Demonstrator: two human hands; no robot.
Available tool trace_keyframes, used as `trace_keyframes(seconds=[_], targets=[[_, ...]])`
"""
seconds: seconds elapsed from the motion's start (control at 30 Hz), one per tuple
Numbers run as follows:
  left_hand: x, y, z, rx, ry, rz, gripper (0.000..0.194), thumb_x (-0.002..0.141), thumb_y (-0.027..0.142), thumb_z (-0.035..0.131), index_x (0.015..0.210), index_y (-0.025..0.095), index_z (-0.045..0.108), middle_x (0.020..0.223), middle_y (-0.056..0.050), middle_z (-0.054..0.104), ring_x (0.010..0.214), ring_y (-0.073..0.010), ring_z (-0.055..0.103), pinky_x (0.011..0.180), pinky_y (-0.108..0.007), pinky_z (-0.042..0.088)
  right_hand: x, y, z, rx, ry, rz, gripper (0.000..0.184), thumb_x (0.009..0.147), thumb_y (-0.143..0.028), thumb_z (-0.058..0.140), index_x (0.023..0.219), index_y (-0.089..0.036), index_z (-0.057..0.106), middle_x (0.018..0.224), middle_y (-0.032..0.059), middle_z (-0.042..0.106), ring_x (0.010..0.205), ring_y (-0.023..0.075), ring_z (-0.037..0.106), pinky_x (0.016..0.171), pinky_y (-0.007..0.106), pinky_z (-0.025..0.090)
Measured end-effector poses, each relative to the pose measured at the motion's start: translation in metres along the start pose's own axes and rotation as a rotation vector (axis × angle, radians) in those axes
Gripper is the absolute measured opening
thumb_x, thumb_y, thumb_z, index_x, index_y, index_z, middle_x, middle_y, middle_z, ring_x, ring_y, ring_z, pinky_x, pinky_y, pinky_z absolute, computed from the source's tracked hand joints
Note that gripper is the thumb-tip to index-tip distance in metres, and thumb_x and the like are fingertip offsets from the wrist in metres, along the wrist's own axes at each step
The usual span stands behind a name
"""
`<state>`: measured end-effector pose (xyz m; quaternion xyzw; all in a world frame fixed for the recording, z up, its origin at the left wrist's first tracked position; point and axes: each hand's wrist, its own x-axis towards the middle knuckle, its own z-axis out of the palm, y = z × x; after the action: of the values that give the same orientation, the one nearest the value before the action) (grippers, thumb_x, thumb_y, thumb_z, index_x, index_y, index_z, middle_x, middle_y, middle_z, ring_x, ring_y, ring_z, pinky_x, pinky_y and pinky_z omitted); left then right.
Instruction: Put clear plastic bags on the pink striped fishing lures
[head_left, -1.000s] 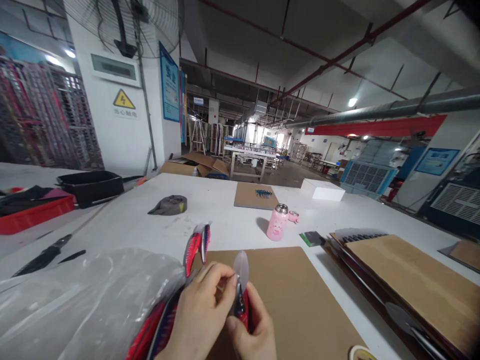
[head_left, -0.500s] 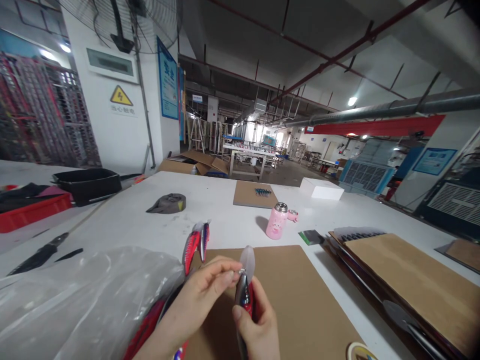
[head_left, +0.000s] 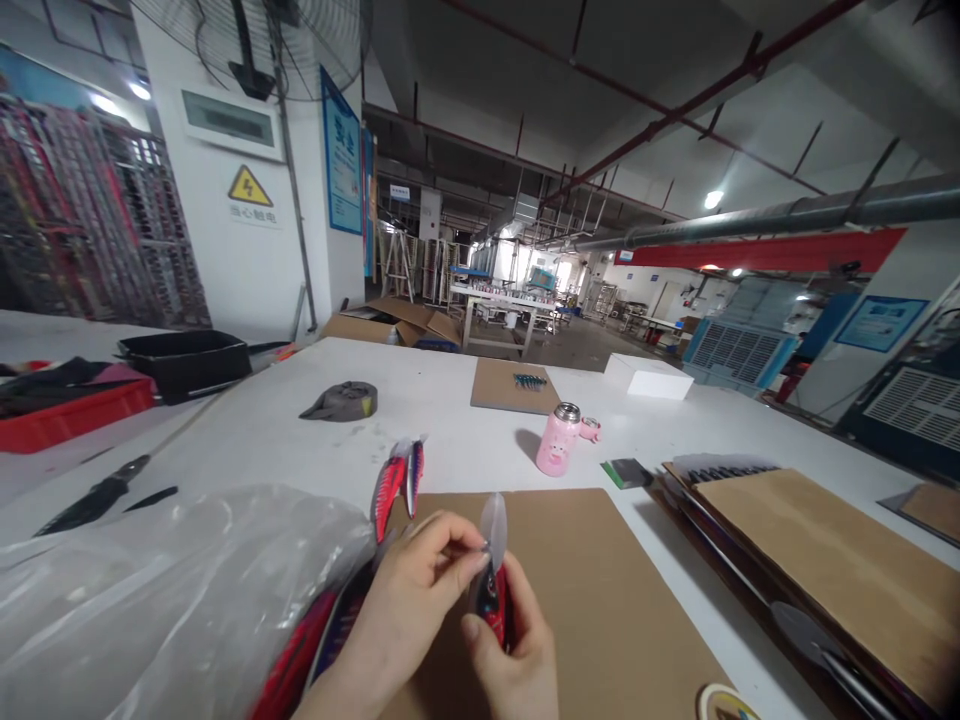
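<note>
A red and dark fishing lure (head_left: 491, 598) with a clear plastic lip stands upright over a brown cardboard sheet (head_left: 592, 590). My right hand (head_left: 510, 655) grips its body from below, fingers wrapped round it. My left hand (head_left: 409, 595) pinches at the lure's top, just under the clear lip. Two more red lures (head_left: 396, 482) lie at the sheet's far left corner. Several red lures show through a clear plastic bag (head_left: 165, 600) at the lower left.
A pink bottle (head_left: 557, 440) and its cap stand beyond the sheet. Stacked cardboard sheets (head_left: 817, 560) lie to the right. A black knife (head_left: 94, 497), a red tray (head_left: 71, 415) and a black bin (head_left: 187, 362) sit to the left. A tape roll (head_left: 724, 703) shows at the bottom edge.
Both hands keep hold of the lure and shift only slightly; the left fingers have moved a little at its top. The view has tilted slightly.
</note>
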<state>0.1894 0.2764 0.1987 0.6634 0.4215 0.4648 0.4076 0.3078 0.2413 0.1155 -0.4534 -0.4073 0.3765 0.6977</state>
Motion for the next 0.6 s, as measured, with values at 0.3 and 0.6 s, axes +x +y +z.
trace_keyframes(seconds=[0.3, 0.6], targets=[[0.000, -0.002, 0.003, 0.150, 0.051, 0.067, 0.009, 0.082, 0.024, 0.054, 0.084, 0.023, 0.063, 0.080, -0.001, 0.072, 0.074, -0.0182, 0.071, 0.068, -0.028, 0.058, -0.002, -0.004, 0.003, -0.023, 0.011, -0.032, 0.052, 0.060, -0.020, 0.072, 0.112, -0.020, 0.072, 0.113, 0.0009, 0.075, 0.109, 0.0257, 0.067, 0.095, 0.027, 0.053], [-0.002, -0.002, 0.001, 0.144, 0.052, 0.039, 0.006, 0.080, 0.026, 0.059, 0.081, 0.023, 0.065, 0.080, 0.000, 0.071, 0.073, -0.0178, 0.069, 0.067, -0.027, 0.056, -0.001, 0.007, -0.002, -0.068, -0.006, -0.087, 0.053, 0.063, -0.020, 0.074, 0.116, -0.025, 0.071, 0.117, -0.0001, 0.073, 0.112, 0.0232, 0.066, 0.096, 0.023, 0.050]])
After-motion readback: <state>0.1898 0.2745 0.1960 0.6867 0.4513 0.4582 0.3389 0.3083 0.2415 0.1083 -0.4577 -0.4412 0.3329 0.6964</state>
